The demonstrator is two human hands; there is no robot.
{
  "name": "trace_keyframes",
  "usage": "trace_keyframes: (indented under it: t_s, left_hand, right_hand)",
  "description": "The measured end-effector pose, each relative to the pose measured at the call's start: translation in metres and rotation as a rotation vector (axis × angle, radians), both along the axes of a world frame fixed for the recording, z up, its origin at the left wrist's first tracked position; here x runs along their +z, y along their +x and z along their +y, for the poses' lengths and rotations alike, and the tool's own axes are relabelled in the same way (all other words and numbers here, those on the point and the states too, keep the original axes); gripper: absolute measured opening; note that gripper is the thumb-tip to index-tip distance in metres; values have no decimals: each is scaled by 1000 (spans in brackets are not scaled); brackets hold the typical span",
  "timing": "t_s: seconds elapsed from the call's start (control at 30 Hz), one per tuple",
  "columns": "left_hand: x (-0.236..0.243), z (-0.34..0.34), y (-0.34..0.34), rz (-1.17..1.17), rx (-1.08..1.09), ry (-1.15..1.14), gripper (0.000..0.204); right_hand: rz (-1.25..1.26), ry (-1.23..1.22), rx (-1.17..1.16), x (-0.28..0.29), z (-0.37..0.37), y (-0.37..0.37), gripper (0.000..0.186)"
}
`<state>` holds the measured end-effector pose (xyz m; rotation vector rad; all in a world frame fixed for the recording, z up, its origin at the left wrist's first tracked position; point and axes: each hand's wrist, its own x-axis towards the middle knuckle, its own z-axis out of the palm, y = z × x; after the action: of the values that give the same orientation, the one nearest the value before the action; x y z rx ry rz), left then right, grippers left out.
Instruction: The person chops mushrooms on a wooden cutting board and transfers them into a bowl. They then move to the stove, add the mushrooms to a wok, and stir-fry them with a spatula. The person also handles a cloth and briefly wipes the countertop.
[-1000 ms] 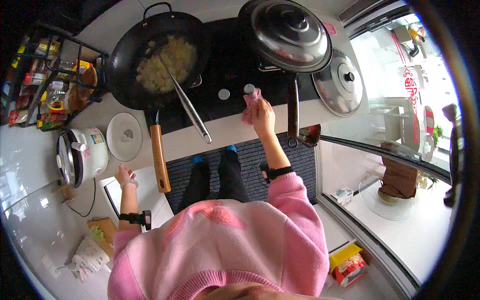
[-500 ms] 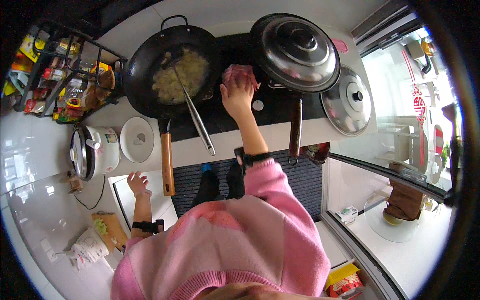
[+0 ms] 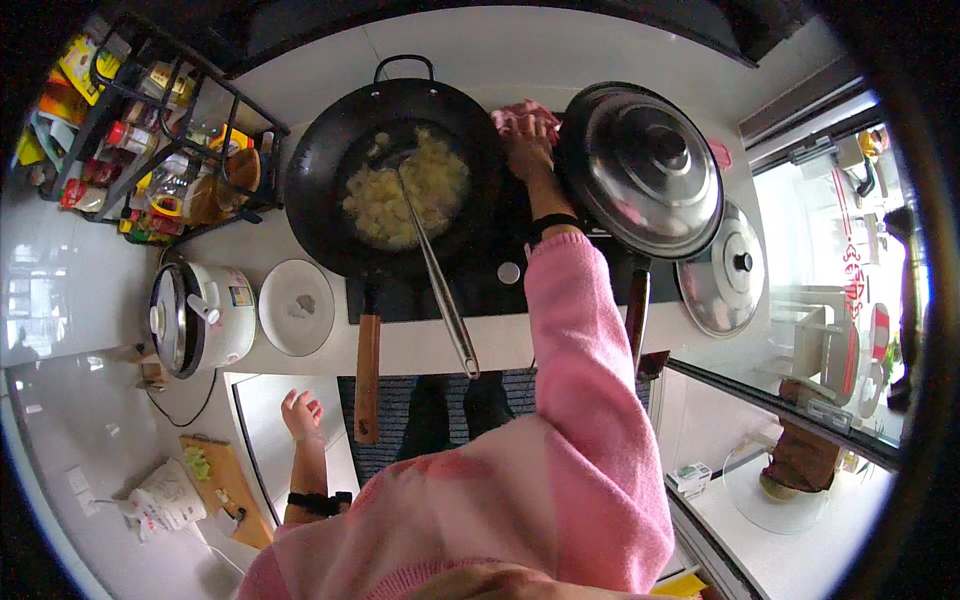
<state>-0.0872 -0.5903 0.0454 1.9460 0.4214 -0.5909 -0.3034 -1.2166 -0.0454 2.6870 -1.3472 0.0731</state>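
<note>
At the back of the black stovetop [image 3: 480, 285], my right hand [image 3: 530, 152] presses on a crumpled pink cloth [image 3: 527, 112], gripping it under the fingers. It reaches between a black wok [image 3: 330, 150] and a pan covered by a steel lid [image 3: 650, 185]. Pale chopped food [image 3: 400, 205] fills the wok's bottom, with a long metal spatula [image 3: 435, 285] resting in it. My left hand [image 3: 302, 414] hangs beside the counter's front edge, holding nothing, its fingers apart and slightly bent. A small white round piece [image 3: 509, 273] lies on the stovetop.
Wooden wok handle [image 3: 368, 380] and pan handle [image 3: 638, 310] jut past the counter front. Left stand a white plate [image 3: 298, 308], a rice cooker [image 3: 225, 315] and a black spice rack [image 3: 180, 130]. Another steel lid [image 3: 722, 275] lies right. A cutting board [image 3: 225, 485] is lower left.
My right hand has pushed the cloth farther back across the stovetop, between the wok and the lidded pan. The view has shifted too. My left hand stays low at my side.
</note>
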Motion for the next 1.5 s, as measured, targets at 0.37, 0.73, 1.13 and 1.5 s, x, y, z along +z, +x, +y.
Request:
trace_keyframes:
  t_s: [0.37, 0.73, 1.13, 1.5]
  left_hand:
    - [-14, 4, -10, 35, 138, -110, 46]
    - [-12, -42, 3, 83, 85, -321, 43]
    - [-29, -33, 20, 107, 172, -387, 44]
    - [-28, 5, 5, 77, 368, -328, 43]
  right_hand:
    - [-1035, 621, -23, 53, 70, -6, 45]
    - [-353, 388, -253, 183, 157, -56, 26]
    - [-1723, 842, -263, 280, 10, -2, 16]
    - [-1207, 580, -130, 155, -148, 75, 25]
